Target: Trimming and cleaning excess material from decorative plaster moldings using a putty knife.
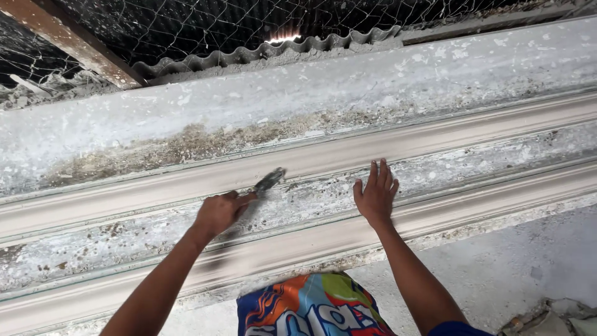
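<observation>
long ribbed mould (435,140) spans the frame, rigid, heavy, crusted | left hand (219,213) fisted round scraper (267,182) handle, blade on the flaky middle strip; light, stiff, take by handle | right hand (376,194) spread flat on mould

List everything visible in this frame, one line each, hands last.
Long moulded plaster cornice strip with ridges: 1, pale grey-beige, runs across the frame from left to right.
Flat plaster-crusted slab: 1, whitish grey, behind the strip.
Corrugated roofing sheet: 1, grey, top centre.
Wire mesh netting: 1, thin grey wire, along the top.
Rusty beam: 1, brown, top left.
Concrete floor: grey, lower right.
Rubble pieces: a few, grey, bottom right corner.
Small metal scraping tool: 1, dark grey blade, on the strip.
Patterned shorts: multicoloured, bottom centre.
Left hand: grips the tool.
Right hand: open, flat on the strip.
</observation>
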